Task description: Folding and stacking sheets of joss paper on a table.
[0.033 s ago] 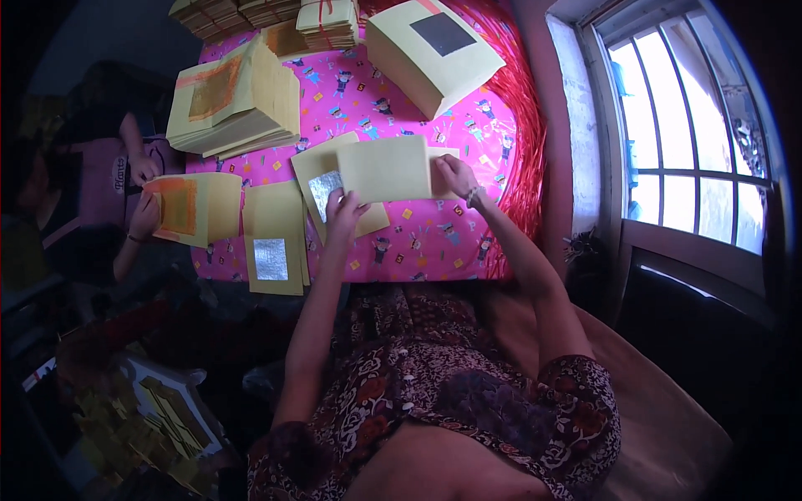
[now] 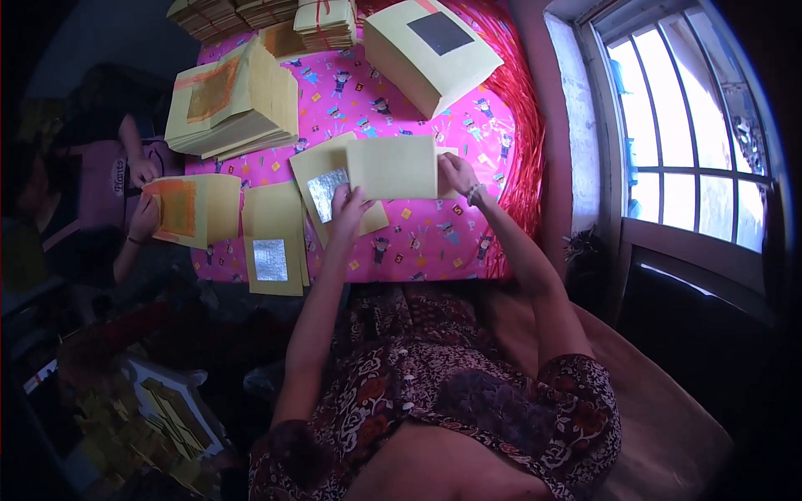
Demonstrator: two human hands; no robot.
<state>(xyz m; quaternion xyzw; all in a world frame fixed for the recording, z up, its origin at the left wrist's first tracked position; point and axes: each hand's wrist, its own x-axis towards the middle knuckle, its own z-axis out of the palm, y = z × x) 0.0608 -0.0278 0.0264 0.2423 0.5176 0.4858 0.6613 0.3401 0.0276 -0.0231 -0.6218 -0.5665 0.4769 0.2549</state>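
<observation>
A pale yellow sheet of paper (image 2: 392, 169) is held over the table between my two hands. The lower left corner of it is pinched by my left hand (image 2: 349, 205), thumb in front. At its right end, my right hand (image 2: 458, 174) has its fingers closed on the folded edge, and a second flap of paper shows there. Beneath and to the left lie yellow sheets (image 2: 368, 219), one bearing a silver foil square (image 2: 327, 191). Farther left rests another yellow sheet (image 2: 271, 215) with a foil square (image 2: 270, 260) near its lower end.
On the pink patterned tablecloth (image 2: 401, 250) stand a thick paper stack (image 2: 267, 104) with an orange-gold patch, a taller stack (image 2: 405, 63) with a dark square, and tied bundles (image 2: 324, 25) behind. Red plastic strands (image 2: 526, 125) line the right side. At left, a person's hands (image 2: 144, 213) hold an orange-marked sheet.
The held sheet and my left hand have shifted slightly to the right. My right hand stays closed at the sheet's right end, nearly in place.
</observation>
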